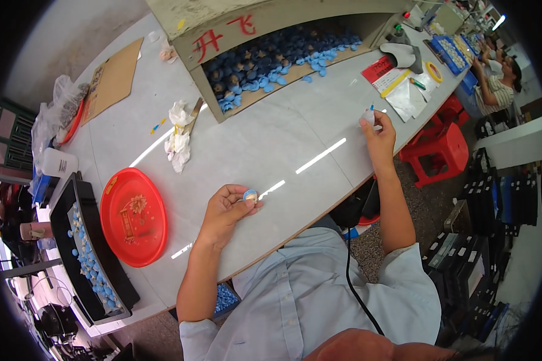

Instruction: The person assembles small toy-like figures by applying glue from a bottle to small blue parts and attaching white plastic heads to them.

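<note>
Between the thumb and fingers of my left hand is a small round blue piece with a cream-coloured middle, held just above the grey table. My right hand is raised farther right, near the table's edge. Its fingers are closed around a small whitish squeeze bottle with a thin blue tip pointing up. The two hands are well apart. At the back, an open-fronted box holds a heap of similar blue pieces, some spilling onto its front ledge.
A red plastic plate lies at the left, beside a black tray of blue pieces. Crumpled tissue and flat cardboard lie farther back. Papers and yellow tape are at the right; red stools stand below. Another person sits beyond.
</note>
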Demonstrator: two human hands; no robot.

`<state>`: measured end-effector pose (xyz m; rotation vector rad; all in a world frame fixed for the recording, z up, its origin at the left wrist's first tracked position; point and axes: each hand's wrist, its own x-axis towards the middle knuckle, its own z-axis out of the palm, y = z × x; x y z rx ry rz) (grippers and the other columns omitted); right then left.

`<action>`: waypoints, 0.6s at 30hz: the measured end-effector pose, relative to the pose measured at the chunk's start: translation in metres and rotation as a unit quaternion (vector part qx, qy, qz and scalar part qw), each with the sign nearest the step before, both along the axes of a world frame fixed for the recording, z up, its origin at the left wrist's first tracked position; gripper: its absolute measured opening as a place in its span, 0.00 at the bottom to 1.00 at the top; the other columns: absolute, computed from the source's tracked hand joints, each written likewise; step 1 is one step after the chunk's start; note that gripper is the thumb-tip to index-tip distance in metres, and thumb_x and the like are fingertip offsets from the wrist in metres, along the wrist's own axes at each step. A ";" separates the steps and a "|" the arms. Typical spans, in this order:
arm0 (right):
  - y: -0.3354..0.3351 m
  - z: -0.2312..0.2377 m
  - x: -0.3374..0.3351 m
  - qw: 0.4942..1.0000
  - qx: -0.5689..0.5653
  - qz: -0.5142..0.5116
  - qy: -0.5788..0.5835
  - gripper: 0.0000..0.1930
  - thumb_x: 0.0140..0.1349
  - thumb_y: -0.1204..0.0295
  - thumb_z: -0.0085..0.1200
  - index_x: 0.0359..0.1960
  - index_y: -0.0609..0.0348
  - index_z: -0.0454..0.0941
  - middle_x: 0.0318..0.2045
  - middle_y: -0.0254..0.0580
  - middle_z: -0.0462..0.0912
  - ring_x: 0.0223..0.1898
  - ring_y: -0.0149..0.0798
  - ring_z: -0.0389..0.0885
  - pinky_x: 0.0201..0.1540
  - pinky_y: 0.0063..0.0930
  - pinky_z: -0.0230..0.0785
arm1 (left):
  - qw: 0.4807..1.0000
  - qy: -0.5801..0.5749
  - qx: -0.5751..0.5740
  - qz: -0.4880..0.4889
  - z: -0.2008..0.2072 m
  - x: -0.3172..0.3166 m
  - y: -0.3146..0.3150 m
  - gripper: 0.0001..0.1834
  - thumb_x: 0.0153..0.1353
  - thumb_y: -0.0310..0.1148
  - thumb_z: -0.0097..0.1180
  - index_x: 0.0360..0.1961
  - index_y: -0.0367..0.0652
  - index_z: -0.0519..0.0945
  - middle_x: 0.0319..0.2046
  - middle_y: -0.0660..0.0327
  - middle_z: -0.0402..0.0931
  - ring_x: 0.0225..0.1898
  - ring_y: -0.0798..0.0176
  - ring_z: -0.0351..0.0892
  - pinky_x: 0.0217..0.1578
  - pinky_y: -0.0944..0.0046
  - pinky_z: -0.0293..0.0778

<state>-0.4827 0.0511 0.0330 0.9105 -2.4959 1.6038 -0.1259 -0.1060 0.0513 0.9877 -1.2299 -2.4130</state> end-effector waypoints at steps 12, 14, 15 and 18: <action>-0.009 0.012 0.028 0.976 -0.039 -0.070 0.201 0.17 0.55 0.73 0.65 0.46 0.60 0.77 0.36 0.41 0.78 0.34 0.39 0.77 0.41 0.32 0.72 | 0.999 0.016 0.016 0.042 -0.002 -0.008 -0.002 0.16 0.62 0.23 0.59 0.49 0.36 0.71 0.43 0.55 0.78 0.48 0.57 0.82 0.51 0.64 0.78; -0.039 0.028 0.057 0.978 -0.050 0.090 0.179 0.14 0.57 0.74 0.63 0.45 0.60 0.76 0.35 0.42 0.79 0.32 0.41 0.78 0.38 0.32 0.72 | 0.999 0.016 0.017 0.044 -0.001 -0.005 -0.001 0.16 0.62 0.23 0.59 0.49 0.36 0.71 0.43 0.55 0.78 0.48 0.57 0.82 0.51 0.64 0.78; -0.064 0.037 0.065 0.971 -0.045 0.161 0.172 0.13 0.58 0.73 0.62 0.44 0.59 0.76 0.34 0.43 0.79 0.31 0.42 0.79 0.36 0.31 0.73 | 0.999 0.015 0.016 0.043 0.001 -0.004 -0.002 0.15 0.62 0.23 0.59 0.49 0.36 0.71 0.44 0.55 0.78 0.48 0.57 0.82 0.51 0.64 0.79; -0.136 0.043 0.064 0.971 0.023 0.185 0.148 0.13 0.57 0.70 0.63 0.41 0.61 0.76 0.34 0.47 0.81 0.32 0.48 0.81 0.34 0.36 0.74 | 0.999 0.029 0.018 0.039 -0.001 -0.002 -0.003 0.16 0.62 0.23 0.60 0.49 0.37 0.71 0.44 0.55 0.78 0.48 0.57 0.82 0.51 0.63 0.79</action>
